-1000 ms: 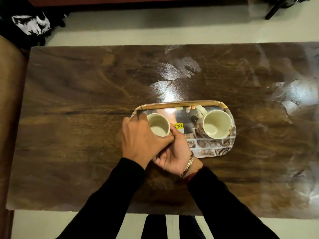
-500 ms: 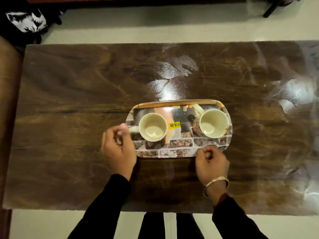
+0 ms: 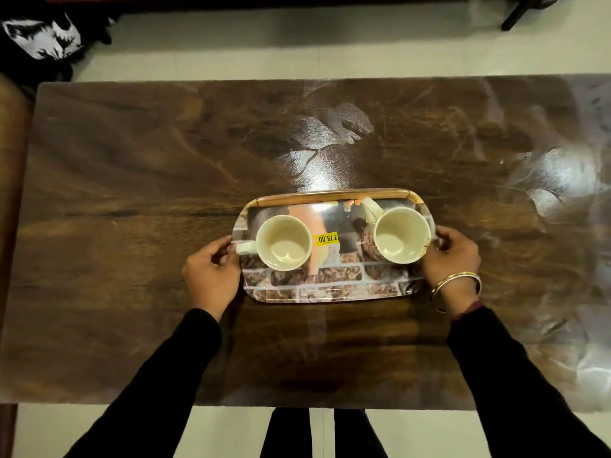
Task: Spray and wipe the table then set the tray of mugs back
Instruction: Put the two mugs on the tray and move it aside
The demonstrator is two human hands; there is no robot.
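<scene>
A printed tray [image 3: 330, 289] with a brick pattern and a yellow price sticker lies in the middle of the dark wooden table [image 3: 132, 160]. Two cream mugs stand upright on it: the left mug [image 3: 283, 242] with its handle pointing left, the right mug [image 3: 401, 234] with its handle pointing up-left. My left hand [image 3: 211, 272] grips the tray's left edge, fingers by the left mug's handle. At the tray's right edge, beside the right mug, my right hand [image 3: 453, 256], with a bangle on the wrist, has hold of the rim.
Glossy glare and smear marks show on the table [image 3: 562, 180] toward the right and above the tray. A black and white cloth thing [image 3: 39, 38] lies on the pale floor at the far left. A dark furniture leg [image 3: 515, 14] stands at the top right.
Both hands left the left mug, spread apart, and moved to the tray's two short edges, where they now grip it. The left mug's handle now points left.
</scene>
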